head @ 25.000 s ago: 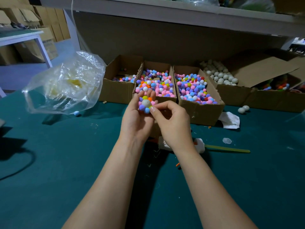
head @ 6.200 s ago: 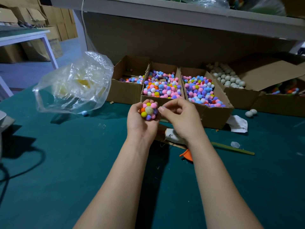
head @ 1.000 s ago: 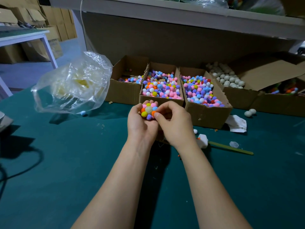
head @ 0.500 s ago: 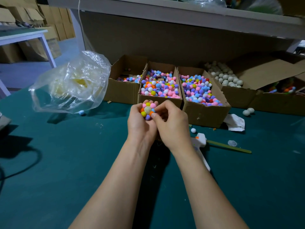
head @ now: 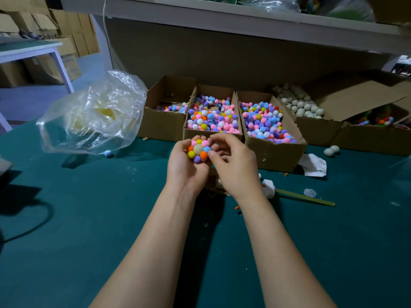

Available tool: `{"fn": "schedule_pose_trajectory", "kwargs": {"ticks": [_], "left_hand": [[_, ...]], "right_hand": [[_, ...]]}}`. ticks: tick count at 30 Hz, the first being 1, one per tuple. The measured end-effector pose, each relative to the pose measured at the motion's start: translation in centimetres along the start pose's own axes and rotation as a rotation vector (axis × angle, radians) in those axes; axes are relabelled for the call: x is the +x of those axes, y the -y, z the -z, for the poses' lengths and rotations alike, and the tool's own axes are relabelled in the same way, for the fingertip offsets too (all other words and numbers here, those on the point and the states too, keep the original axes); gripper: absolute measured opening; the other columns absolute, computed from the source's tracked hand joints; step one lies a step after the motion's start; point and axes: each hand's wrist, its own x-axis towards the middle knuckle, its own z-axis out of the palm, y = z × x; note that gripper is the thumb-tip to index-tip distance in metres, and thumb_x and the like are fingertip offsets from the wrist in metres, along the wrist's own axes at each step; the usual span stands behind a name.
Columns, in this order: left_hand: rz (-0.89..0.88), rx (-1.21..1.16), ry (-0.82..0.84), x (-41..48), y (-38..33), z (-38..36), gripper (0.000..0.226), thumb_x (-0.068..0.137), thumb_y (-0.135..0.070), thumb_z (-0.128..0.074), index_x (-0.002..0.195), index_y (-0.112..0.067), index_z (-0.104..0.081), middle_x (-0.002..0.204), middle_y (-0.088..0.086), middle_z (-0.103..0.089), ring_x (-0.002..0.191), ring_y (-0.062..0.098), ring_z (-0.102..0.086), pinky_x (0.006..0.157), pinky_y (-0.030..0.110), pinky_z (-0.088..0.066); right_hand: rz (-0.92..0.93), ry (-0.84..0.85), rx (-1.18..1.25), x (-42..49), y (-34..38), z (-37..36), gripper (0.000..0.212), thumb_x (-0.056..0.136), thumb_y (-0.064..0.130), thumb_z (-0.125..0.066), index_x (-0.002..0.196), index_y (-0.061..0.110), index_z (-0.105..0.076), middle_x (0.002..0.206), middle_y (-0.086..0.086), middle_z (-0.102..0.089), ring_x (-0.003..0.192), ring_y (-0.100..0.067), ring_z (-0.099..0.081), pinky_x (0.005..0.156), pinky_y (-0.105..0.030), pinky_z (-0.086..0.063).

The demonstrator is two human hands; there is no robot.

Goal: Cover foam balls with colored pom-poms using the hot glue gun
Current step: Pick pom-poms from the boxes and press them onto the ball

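Note:
My left hand [head: 184, 167] grips a foam ball [head: 198, 149] above the green table. Pink, yellow, orange, blue and purple pom-poms ring a bare pale patch on the ball's near face. My right hand [head: 233, 165] has its fingers curled at the ball's right side, with the thumb tip on the orange pom-pom and the index finger arched over the top. The white glue gun [head: 268, 185] lies on the table behind my right wrist, mostly hidden. Cardboard boxes of loose pom-poms [head: 211, 116] [head: 264, 121] stand just beyond my hands.
A third box [head: 171, 105] holds a few pom-poms, and a box of bare foam balls [head: 298, 103] sits at the back right. A crumpled plastic bag [head: 95, 114] lies left. A thin green stick [head: 304, 197], white paper [head: 313, 164] and two loose foam balls [head: 331, 150] lie right.
Both hands stay in place with the ball. My right fingers have shifted slightly on the ball's right side, and the index finger has lifted off the top a little.

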Motion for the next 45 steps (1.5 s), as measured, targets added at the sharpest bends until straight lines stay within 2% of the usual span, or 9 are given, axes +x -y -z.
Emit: {"fn": "schedule_pose_trajectory", "kwargs": {"ticks": [6,12,16,24,29,34,37,41,45], "left_hand": [[0.035,0.101,-0.05,-0.3,0.1,-0.1,0.017,0.095,-0.007,-0.047,0.099,0.0,-0.062,0.101,0.017,-0.061,0.109,0.026,-0.06,0.106,0.039,-0.046],[0.103,0.164,-0.031,-0.4,-0.2,-0.1,0.027,0.099,-0.018,-0.046,0.114,0.0,-0.06,0.113,0.018,-0.063,0.111,0.028,-0.061,0.091,0.041,-0.052],[0.098,0.101,0.109,-0.6,-0.4,-0.1,0.039,0.101,-0.027,-0.039,0.126,-0.001,-0.054,0.128,0.022,-0.057,0.122,0.038,-0.053,0.109,0.055,-0.036],[0.04,0.187,0.076,-0.5,-0.3,-0.2,0.029,0.095,-0.013,-0.053,0.119,-0.001,-0.063,0.11,0.017,-0.065,0.098,0.025,-0.065,0.093,0.037,-0.052],[0.059,0.121,0.021,-0.5,-0.3,-0.3,0.029,0.1,-0.018,-0.043,0.117,-0.002,-0.061,0.103,0.017,-0.065,0.096,0.025,-0.063,0.084,0.037,-0.051],[0.068,0.124,0.007,-0.7,-0.2,-0.2,0.029,0.1,-0.02,-0.045,0.112,-0.001,-0.063,0.102,0.016,-0.066,0.095,0.025,-0.064,0.082,0.036,-0.051],[0.071,0.125,0.005,-0.7,-0.2,-0.3,0.028,0.099,-0.02,-0.045,0.111,-0.001,-0.062,0.1,0.016,-0.066,0.093,0.025,-0.064,0.083,0.036,-0.051],[0.072,0.107,0.006,-0.7,-0.2,-0.3,0.027,0.099,-0.019,-0.046,0.11,0.0,-0.061,0.101,0.018,-0.065,0.095,0.025,-0.063,0.084,0.035,-0.051],[0.076,0.079,0.016,-0.7,-0.2,-0.2,0.027,0.099,-0.018,-0.044,0.11,0.0,-0.061,0.103,0.019,-0.064,0.096,0.027,-0.062,0.083,0.036,-0.05]], "right_hand": [[0.007,0.036,-0.067,0.0,-0.2,0.4,0.014,0.09,0.02,-0.065,0.09,0.032,-0.058,0.09,0.017,-0.059,0.086,0.001,-0.056,0.07,-0.009,-0.042],[-0.022,0.055,-0.101,0.2,-0.4,0.6,0.012,0.091,0.022,-0.064,0.09,0.031,-0.057,0.09,0.016,-0.059,0.083,0.001,-0.055,0.064,-0.008,-0.039],[-0.099,-0.035,-0.007,0.5,-0.7,0.8,0.008,0.092,0.022,-0.063,0.098,0.027,-0.06,0.087,0.017,-0.056,0.077,0.006,-0.053,0.052,-0.002,-0.041],[-0.144,-0.093,0.038,0.9,-1.0,1.2,0.005,0.092,0.023,-0.063,0.096,0.023,-0.065,0.087,0.015,-0.061,0.081,0.0,-0.059,0.064,-0.008,-0.047],[-0.249,-0.391,-0.323,2.7,-1.6,3.3,0.03,0.099,0.025,-0.051,0.127,0.017,-0.056,0.13,-0.007,-0.05,0.103,-0.015,-0.055,0.075,-0.022,-0.045],[-0.536,-0.078,-0.56,5.0,-2.2,4.3,0.051,0.099,0.049,-0.041,0.137,0.016,-0.045,0.137,-0.015,-0.041,0.089,-0.02,-0.043,0.047,-0.023,-0.024],[-0.593,0.006,-0.587,6.3,-2.6,4.3,0.053,0.098,0.053,-0.039,0.129,0.012,-0.05,0.126,-0.015,-0.05,0.088,-0.022,-0.046,0.046,-0.026,-0.025],[-0.507,-0.052,-0.382,6.7,-2.9,4.1,0.035,0.099,0.042,-0.045,0.098,0.009,-0.058,0.075,-0.003,-0.05,0.066,-0.015,-0.048,0.047,-0.025,-0.028],[-0.42,-0.152,-0.257,5.5,-3.0,4.6,0.025,0.1,0.02,-0.045,0.115,0.011,-0.063,0.093,-0.004,-0.062,0.084,-0.019,-0.062,0.064,-0.027,-0.049]]}}
